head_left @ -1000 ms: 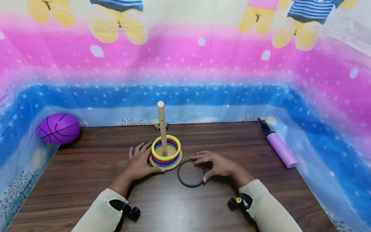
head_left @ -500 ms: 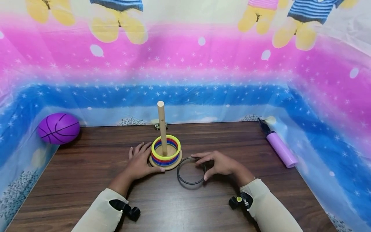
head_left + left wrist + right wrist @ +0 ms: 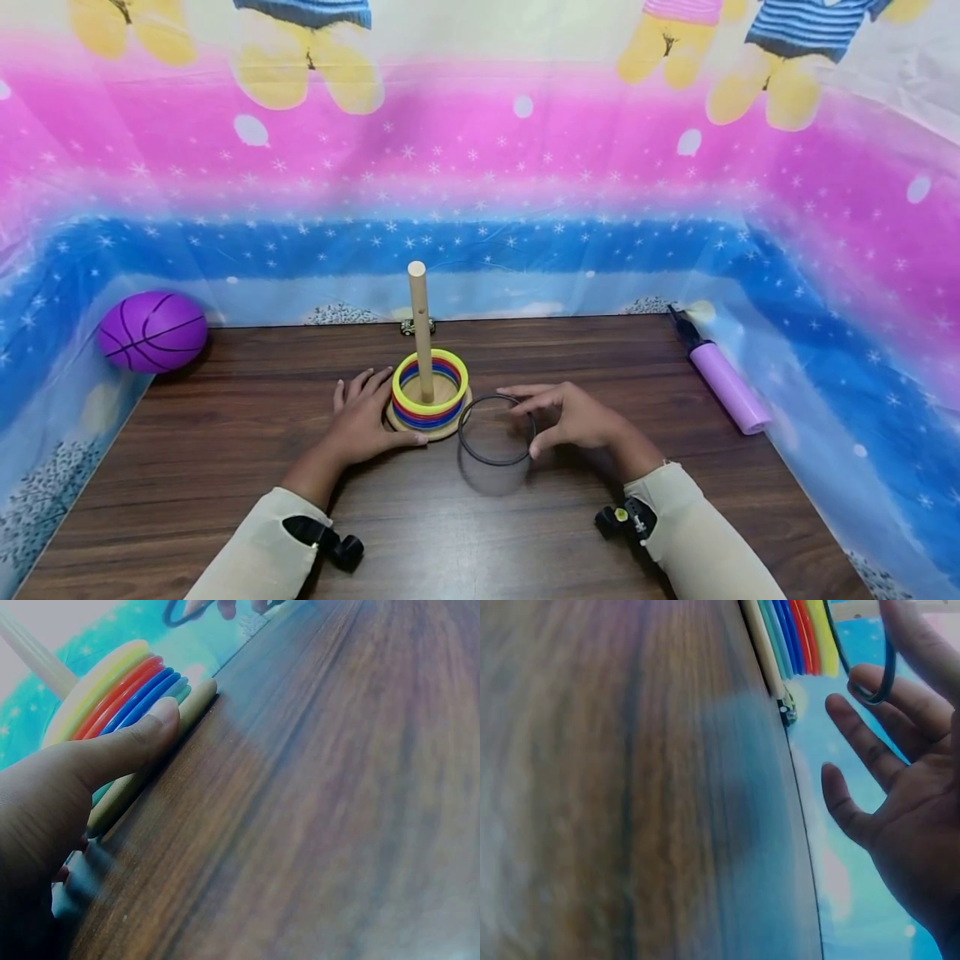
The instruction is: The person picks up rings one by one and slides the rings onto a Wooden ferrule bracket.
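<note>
A wooden peg [image 3: 421, 325] stands upright on a round wooden base [image 3: 444, 434]. Around it lies a stack of rings, with a yellow ring [image 3: 430, 409] on top and red, blue and teal ones beneath. My left hand [image 3: 360, 427] holds the stand's left side; in the left wrist view its thumb [image 3: 154, 727] lies against the lower rings and base. A thin black ring [image 3: 495, 463] is pinched by my right hand [image 3: 576, 417], raised over the table just right of the base. The right wrist view shows the black ring [image 3: 889, 667] between thumb and fingertips, the other fingers spread.
A purple ball [image 3: 153, 332] sits at the table's back left corner. A pink hand pump [image 3: 727, 387] lies along the right edge. Behind the peg is a tiny toy car [image 3: 407, 327]. Printed cloth [image 3: 495, 242] walls the back and sides of the brown table [image 3: 465, 542].
My right hand has lifted the black ring off the table, and its shadow has separated from it. The left hand and the stand have stayed in place.
</note>
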### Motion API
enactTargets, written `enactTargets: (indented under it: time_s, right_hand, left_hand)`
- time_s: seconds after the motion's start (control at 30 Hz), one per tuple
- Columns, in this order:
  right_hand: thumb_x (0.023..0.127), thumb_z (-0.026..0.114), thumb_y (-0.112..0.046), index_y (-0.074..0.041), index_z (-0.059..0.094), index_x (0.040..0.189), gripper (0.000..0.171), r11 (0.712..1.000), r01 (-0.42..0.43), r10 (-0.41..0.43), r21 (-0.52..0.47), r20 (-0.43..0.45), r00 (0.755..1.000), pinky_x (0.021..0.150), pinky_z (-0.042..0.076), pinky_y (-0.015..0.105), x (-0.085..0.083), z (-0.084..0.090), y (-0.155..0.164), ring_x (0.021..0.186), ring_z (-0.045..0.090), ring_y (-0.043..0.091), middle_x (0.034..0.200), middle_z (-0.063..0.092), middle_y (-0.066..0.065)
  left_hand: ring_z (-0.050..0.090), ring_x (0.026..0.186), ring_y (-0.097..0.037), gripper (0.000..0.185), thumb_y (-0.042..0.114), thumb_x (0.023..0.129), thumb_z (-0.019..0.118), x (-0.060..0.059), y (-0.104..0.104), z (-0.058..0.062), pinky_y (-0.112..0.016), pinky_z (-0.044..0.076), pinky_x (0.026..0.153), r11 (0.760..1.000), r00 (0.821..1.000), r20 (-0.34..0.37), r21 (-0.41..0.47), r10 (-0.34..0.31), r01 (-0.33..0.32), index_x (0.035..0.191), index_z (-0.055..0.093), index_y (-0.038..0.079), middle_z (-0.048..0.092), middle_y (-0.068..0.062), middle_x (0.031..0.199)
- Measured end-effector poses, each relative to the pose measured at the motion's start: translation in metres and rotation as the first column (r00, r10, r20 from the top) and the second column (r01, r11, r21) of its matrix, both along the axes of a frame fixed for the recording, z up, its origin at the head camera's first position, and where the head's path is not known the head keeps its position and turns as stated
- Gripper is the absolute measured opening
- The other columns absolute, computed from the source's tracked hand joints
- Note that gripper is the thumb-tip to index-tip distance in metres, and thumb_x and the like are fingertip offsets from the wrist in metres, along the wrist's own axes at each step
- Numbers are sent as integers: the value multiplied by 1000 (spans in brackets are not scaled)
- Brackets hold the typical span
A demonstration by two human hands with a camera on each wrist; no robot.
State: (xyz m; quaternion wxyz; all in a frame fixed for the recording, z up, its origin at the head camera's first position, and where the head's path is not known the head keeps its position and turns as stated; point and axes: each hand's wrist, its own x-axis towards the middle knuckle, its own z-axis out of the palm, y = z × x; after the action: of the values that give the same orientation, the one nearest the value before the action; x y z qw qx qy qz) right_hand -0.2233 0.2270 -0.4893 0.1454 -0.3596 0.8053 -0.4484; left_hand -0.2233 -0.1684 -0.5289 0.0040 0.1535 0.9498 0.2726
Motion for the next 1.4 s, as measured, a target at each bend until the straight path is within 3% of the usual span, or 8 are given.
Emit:
enactTargets:
  time_s: [0.17, 0.27, 0.5, 0.77, 0.93, 1.07, 1.2, 1.4]
  right_hand:
    - [81, 97, -14, -4, 76, 138, 62, 997, 59, -60, -43, -31, 998, 125, 46, 56, 2, 7, 0, 157, 51, 27, 166, 57, 2]
    - [82, 97, -12, -10, 77, 139, 60, 990, 118, -122, -75, -52, 991, 123, 45, 64, 4, 11, 0, 158, 49, 30, 167, 56, 2]
    - [81, 96, -10, -13, 78, 136, 58, 948, 247, -276, -201, -136, 951, 121, 47, 28, 6, 17, -6, 156, 52, 32, 166, 57, 4]
    - [81, 92, 1, -2, 77, 135, 56, 834, 336, -459, -438, -213, 862, 109, 53, 17, 12, 25, -20, 152, 52, 40, 167, 53, 19]
    - [84, 92, -4, -1, 78, 133, 51, 765, 361, -543, -534, -234, 806, 106, 57, 21, 13, 34, -30, 149, 56, 40, 166, 55, 13]
    - [85, 92, -9, -3, 79, 131, 49, 705, 385, -608, -596, -228, 760, 106, 55, 23, 12, 42, -38, 150, 58, 28, 166, 56, 8]
    - [87, 91, -13, 0, 79, 131, 47, 648, 386, -643, -657, -200, 739, 102, 52, 23, 11, 49, -47, 150, 57, 18, 167, 56, 10]
    - [91, 89, -24, 4, 77, 131, 51, 559, 365, -690, -744, -173, 703, 99, 50, 26, 10, 62, -62, 146, 57, 36, 167, 54, 11]
  left_hand:
    - [18, 165, -52, 121, 72, 78, 89, -1, -1, -1, -82, -2, 128, 1000, 1000, 0, 0, 1, -1, 170, 41, 11, 35, -22, 177]
    - [17, 166, -52, 122, 73, 78, 88, -2, -2, -2, -82, -2, 128, 1000, 1000, 2, -1, 3, -3, 170, 41, 10, 34, -21, 177]
    - [16, 167, -50, 123, 75, 77, 87, -3, -1, -2, -81, -3, 129, 1000, 1000, 22, -5, 6, -6, 171, 39, 10, 33, -20, 178]
    - [16, 166, -51, 124, 75, 78, 88, -4, -1, -3, -81, -3, 128, 1000, 1000, 18, -2, 5, -5, 171, 39, 10, 33, -21, 178]
    - [15, 167, -50, 125, 76, 76, 88, -3, -1, -3, -80, -3, 129, 1000, 1000, 18, 1, 8, -8, 171, 39, 10, 33, -20, 178]
    - [16, 167, -49, 124, 76, 77, 87, -3, 0, -3, -80, -3, 129, 1000, 1000, 6, 7, 1, -1, 171, 39, 11, 33, -20, 178]
    - [16, 167, -50, 124, 76, 77, 87, -3, 0, -3, -80, -3, 129, 1000, 1000, 7, 4, -1, 1, 171, 39, 12, 33, -20, 178]
    - [17, 166, -51, 124, 76, 77, 88, -2, -1, -4, -82, -1, 128, 1000, 1000, 2, -1, 1, -1, 171, 39, 11, 34, -20, 178]
